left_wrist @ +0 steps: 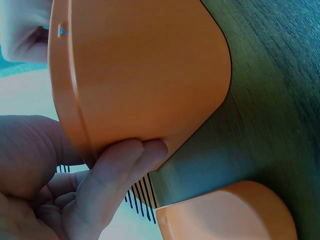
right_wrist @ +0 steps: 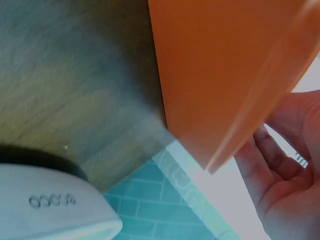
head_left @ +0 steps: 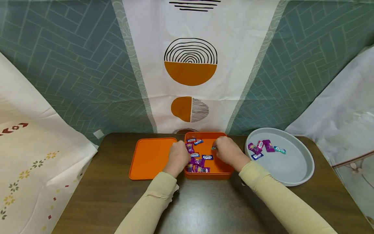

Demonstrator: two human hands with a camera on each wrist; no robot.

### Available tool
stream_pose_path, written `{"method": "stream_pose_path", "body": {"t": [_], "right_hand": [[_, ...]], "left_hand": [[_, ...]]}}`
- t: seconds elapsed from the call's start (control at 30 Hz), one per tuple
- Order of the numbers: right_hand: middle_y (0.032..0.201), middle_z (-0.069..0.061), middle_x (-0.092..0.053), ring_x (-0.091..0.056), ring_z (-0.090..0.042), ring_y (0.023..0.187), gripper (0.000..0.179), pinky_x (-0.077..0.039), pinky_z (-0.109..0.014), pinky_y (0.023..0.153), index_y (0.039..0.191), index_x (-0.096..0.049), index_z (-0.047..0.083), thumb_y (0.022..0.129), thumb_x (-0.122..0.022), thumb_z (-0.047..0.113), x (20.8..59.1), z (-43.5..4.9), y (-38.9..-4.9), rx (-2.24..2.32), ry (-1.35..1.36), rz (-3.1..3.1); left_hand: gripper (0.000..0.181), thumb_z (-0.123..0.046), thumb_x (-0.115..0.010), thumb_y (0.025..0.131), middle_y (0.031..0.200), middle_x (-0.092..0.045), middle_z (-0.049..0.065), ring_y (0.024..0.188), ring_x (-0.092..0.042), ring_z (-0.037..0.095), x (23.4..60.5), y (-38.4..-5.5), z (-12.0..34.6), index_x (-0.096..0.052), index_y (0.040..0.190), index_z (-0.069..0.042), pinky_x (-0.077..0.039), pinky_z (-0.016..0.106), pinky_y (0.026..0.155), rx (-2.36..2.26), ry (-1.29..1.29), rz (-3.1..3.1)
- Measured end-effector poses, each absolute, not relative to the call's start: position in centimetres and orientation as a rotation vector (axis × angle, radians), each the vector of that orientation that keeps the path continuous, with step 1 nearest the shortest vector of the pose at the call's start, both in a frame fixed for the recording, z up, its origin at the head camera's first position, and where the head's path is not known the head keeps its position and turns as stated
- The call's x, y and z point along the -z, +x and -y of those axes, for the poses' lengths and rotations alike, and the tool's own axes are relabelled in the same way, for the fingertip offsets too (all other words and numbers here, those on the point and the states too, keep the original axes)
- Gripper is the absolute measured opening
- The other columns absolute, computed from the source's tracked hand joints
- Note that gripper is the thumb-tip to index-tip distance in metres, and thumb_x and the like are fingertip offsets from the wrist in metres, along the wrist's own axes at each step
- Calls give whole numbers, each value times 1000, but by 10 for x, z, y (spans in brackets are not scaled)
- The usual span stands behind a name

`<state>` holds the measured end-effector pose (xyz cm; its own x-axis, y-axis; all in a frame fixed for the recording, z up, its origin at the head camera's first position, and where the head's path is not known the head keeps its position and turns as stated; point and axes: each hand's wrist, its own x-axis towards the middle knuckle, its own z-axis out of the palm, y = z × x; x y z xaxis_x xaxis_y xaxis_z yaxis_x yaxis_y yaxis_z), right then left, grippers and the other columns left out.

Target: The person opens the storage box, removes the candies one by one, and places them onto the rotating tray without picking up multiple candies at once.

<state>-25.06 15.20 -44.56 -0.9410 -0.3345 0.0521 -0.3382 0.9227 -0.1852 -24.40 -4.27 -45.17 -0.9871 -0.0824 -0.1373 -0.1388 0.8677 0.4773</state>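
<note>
An orange rectangular box (head_left: 208,175) stands at the table's middle, with several small wrapped candies (head_left: 197,162) mostly in its left half. My left hand (head_left: 179,159) grips the box's left wall; in the left wrist view its fingers (left_wrist: 117,162) lie against the outer side and the thumb goes over the rim. Over the box's right side, my right hand (head_left: 229,151) has curled fingers, with a teal-wrapped candy (head_left: 214,148) showing at the fingertips. The box wall (right_wrist: 220,65) partly hides that hand in the right wrist view.
A flat orange lid (head_left: 152,159) lies left of the box. To the right stands a round grey tray (head_left: 287,167) holding several wrapped candies (head_left: 268,146). A patterned cloth (head_left: 193,91) hangs behind the wooden table (head_left: 201,208).
</note>
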Motion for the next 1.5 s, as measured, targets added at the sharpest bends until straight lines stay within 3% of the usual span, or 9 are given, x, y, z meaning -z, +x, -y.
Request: {"method": "stream_pose_path", "body": {"t": [0.3, 0.7, 0.83, 0.93, 1.13, 1.5], "right_hand": [[89, -9, -69, -63, -23, 81, 19, -56, -39, 82, 96, -74, 7, 78, -73, 12, 431, -174, -249, -273, 506, 2959], [91, -13, -71, -66, -27, 80, 15, -56, -43, 74, 93, -74, 4, 82, -64, 7, 420, -246, -244, -314, 406, 2959], [74, -9, -68, -61, -22, 66, 12, -51, -38, 59, 82, -73, 7, 79, -62, 4, 420, -270, -244, -291, 353, 2947], [66, -5, -65, -52, -19, 61, 11, -44, -35, 55, 77, -72, 8, 77, -62, 4, 420, -288, -244, -295, 297, 2935], [88, -16, -71, -63, -26, 77, 18, -52, -45, 67, 91, -73, -1, 77, -62, 5, 421, -323, -242, -345, 177, 2975], [92, -23, -69, -63, -41, 85, 20, -49, -54, 71, 92, -71, -4, 78, -62, 6, 432, -367, -235, -348, 14, 3025]], "left_hand": [[32, -12, -77, 72, 81, -66, 12, 68, -62, 23, 451, -243, 43, -64, 98, 1, -58, 36, 60, -759, -159, -2941], [32, -12, -76, 73, 84, -65, 13, 71, -60, 24, 454, -243, 42, -62, 99, 1, -58, 37, 64, -754, -159, -2940], [32, -12, -76, 74, 84, -65, 12, 71, -60, 24, 454, -244, 43, -63, 100, 1, -58, 36, 65, -773, -158, -2936], [33, -13, -76, 73, 84, -65, 12, 72, -60, 24, 454, -245, 43, -63, 100, 1, -58, 36, 66, -766, -149, -2943], [32, -13, -76, 73, 83, -65, 12, 70, -61, 24, 454, -245, 44, -63, 99, 1, -58, 36, 63, -757, -133, -2957], [35, -13, -77, 73, 84, -65, 12, 70, -60, 23, 452, -243, 43, -62, 102, 1, -58, 36, 63, -773, -147, -2926]]}}
